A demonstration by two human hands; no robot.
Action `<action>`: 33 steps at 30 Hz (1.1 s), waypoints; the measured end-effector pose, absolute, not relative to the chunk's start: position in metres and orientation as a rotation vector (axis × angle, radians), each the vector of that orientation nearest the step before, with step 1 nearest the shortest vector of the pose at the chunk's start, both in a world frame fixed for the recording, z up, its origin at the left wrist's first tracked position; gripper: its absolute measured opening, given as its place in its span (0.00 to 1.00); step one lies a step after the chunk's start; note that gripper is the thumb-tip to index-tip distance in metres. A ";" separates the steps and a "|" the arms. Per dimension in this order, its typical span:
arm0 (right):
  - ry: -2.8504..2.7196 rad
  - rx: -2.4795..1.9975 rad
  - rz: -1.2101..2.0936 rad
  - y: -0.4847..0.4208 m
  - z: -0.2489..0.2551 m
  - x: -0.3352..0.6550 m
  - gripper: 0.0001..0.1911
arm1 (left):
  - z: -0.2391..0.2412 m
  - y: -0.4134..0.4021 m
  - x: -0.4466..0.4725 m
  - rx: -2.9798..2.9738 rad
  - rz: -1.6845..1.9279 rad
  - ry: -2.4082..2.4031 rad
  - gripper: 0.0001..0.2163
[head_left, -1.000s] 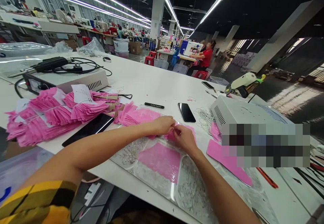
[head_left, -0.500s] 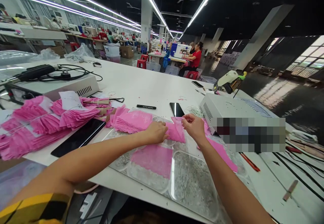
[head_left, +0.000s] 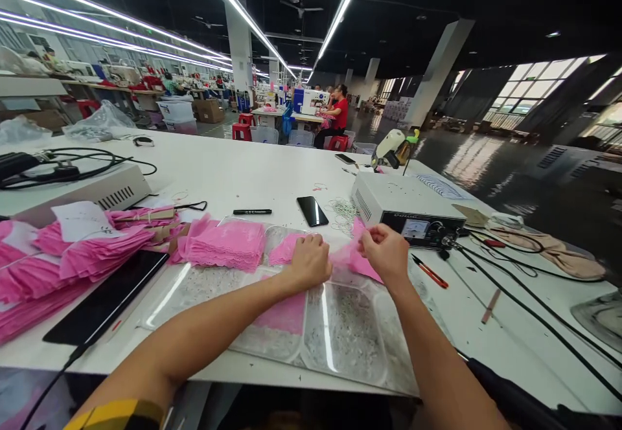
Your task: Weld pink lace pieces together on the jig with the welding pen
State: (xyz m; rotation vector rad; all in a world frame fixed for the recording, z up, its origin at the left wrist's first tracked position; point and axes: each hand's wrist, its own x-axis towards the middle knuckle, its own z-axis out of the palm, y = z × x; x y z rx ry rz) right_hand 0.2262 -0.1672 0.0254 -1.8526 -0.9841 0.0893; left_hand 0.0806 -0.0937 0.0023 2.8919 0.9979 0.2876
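Observation:
Between my hands stretches a thin pink fabric piece (head_left: 344,258), partly see-through. My right hand (head_left: 387,254) pinches its right side between thumb and fingertips. My left hand (head_left: 311,260) has curled fingers closed at its left end; the fingertips are partly hidden. Both hands are over a clear panel with rounded sections (head_left: 347,333), grey and speckled underneath. Another pink piece (head_left: 284,316) lies flat on the panel, partly under my left forearm. A smaller pink piece (head_left: 283,250) shows behind my left hand. On the left of the panel sits a stack of scallop-edged pink fabric (head_left: 226,243).
Tied pink bundles (head_left: 87,248) and a large black tablet (head_left: 109,297) lie left. A marker (head_left: 252,212), a phone (head_left: 312,211) and tangled string (head_left: 343,215) lie beyond the panel. A grey control box (head_left: 403,200), an orange cutter (head_left: 430,271) and cables are right.
The view has turned right. Both hands have moved right across the panel with the pink piece, which now reaches over the pink fabric near the control box.

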 end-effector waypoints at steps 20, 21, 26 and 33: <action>-1.329 -2.419 -0.022 -0.313 -0.039 0.217 0.05 | -0.031 -0.138 0.036 3.004 0.145 -0.067 0.18; -1.355 -2.400 -0.020 -0.309 -0.040 0.218 0.05 | -0.030 -0.139 0.035 3.007 0.149 -0.048 0.18; -1.259 -2.216 -0.087 -0.282 -0.040 0.236 0.07 | -0.009 -0.125 0.065 2.891 0.068 0.194 0.09; -1.160 -2.260 -0.135 -0.250 -0.041 0.268 0.08 | 0.005 -0.075 0.150 2.832 0.010 0.431 0.05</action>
